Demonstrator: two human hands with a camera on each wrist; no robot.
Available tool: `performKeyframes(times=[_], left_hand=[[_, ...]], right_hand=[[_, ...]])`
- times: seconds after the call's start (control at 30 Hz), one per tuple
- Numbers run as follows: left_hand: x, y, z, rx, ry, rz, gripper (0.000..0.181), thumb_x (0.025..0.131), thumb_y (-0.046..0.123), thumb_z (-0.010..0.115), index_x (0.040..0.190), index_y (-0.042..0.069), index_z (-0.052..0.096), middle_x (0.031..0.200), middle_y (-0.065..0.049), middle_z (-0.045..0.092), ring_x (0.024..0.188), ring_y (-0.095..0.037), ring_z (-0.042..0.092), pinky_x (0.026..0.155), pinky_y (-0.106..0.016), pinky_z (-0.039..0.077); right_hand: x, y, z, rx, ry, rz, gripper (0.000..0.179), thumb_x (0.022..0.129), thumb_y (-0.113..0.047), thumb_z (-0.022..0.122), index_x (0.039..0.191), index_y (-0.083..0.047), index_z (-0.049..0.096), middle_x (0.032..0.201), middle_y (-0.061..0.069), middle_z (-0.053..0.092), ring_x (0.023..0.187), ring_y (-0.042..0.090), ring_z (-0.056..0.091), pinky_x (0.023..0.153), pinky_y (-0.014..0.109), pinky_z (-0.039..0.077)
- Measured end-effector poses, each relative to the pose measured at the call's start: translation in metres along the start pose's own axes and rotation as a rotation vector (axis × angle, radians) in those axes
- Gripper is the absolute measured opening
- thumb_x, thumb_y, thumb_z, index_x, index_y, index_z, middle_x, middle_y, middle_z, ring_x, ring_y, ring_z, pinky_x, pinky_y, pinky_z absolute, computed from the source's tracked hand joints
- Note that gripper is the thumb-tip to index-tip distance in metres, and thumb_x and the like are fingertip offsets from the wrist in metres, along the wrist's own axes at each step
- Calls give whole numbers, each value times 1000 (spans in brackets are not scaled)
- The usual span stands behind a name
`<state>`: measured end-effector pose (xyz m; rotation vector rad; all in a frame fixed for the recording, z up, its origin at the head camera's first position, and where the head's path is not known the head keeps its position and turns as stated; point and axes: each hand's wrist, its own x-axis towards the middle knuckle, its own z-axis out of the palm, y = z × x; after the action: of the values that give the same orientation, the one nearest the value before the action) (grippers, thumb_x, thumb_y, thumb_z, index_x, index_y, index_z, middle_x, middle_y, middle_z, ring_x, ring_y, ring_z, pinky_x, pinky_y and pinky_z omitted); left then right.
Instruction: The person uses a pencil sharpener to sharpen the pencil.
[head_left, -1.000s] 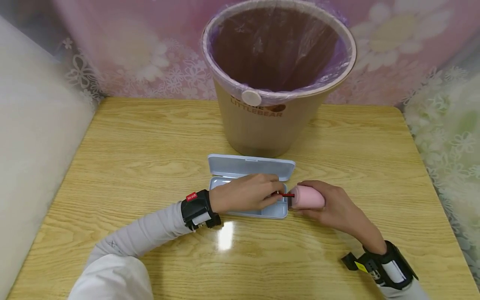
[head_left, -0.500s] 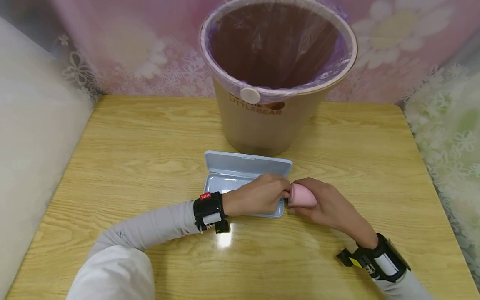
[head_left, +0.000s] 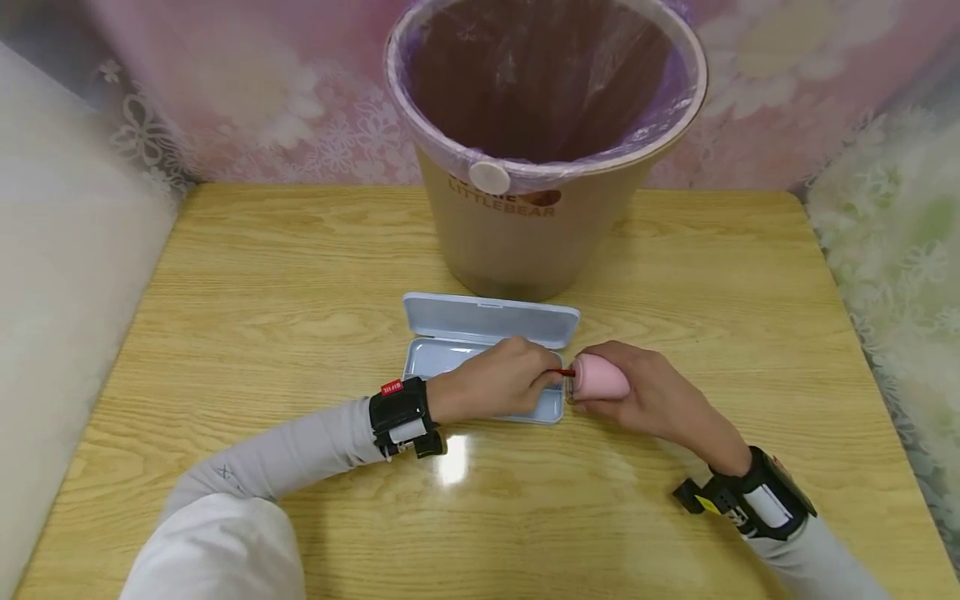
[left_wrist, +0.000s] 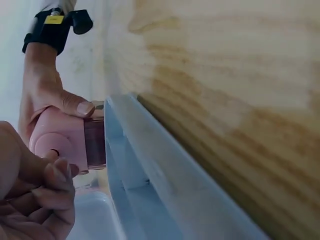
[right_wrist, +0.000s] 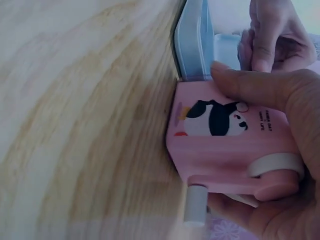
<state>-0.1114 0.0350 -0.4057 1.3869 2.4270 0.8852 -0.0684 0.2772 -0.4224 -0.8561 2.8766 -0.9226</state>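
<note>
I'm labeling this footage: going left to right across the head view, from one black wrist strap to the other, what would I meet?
Left wrist strap, left hand, red pencil, pink sharpener, right hand, right wrist strap.

We are seeing a pink sharpener (head_left: 602, 378), with a panda print (right_wrist: 215, 118) and a pale-knobbed crank (right_wrist: 225, 184), standing upright in the right hand's (head_left: 660, 396) grip, just beside the blue case's (head_left: 450, 317) three o'clock end. We are finding a thin red pencil (head_left: 566, 372) pinched by the left hand (head_left: 498, 379), pointing towards three o'clock, meeting the sharpener's round face.
</note>
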Motion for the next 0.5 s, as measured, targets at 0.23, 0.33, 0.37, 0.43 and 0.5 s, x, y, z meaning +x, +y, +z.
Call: performKeyframes(times=[0.23, 0.33, 0.37, 0.43, 0.5], left_hand=[[3, 2, 5, 94, 52, 9, 18, 100, 11, 62, 83, 6, 64, 68, 2, 57, 63, -7, 49, 61, -24, 47], [4, 4, 5, 166, 26, 23, 14, 100, 12, 63, 88, 6, 65, 73, 0, 63, 64, -8, 53, 62, -26, 50], [4, 4, 5, 195, 8, 27, 12, 100, 12, 63, 90, 7, 66, 75, -1, 64, 65, -8, 55, 62, -26, 51], [5, 6, 0, 240, -52, 25, 4, 97, 8, 64, 93, 8, 66, 79, 0, 65, 68, -9, 58, 64, -25, 53], [7, 9, -6, 269, -111, 27, 2, 94, 9, 66, 97, 9, 66, 82, 0, 66, 71, -9, 61, 66, -24, 53]], right_hand=[[7, -2, -3, -32, -50, 12, 48, 72, -28, 93, 112, -16, 68, 101, -5, 71, 81, 8, 63, 69, 31, 54], [7, -2, -6, -45, -69, 12, 48, 73, -29, 93, 112, -16, 68, 102, -4, 72, 82, 8, 63, 69, 31, 54], [7, -3, -6, -48, -74, 8, 48, 73, -29, 93, 112, -16, 68, 102, -4, 72, 83, 8, 64, 70, 31, 55], [7, -2, -5, -57, -82, -6, 47, 73, -29, 92, 112, -15, 68, 102, -4, 72, 85, 9, 64, 71, 33, 55], [7, -3, -6, -62, -110, 18, 56, 74, -33, 92, 120, -12, 67, 109, 1, 72, 91, 13, 67, 75, 36, 57]])
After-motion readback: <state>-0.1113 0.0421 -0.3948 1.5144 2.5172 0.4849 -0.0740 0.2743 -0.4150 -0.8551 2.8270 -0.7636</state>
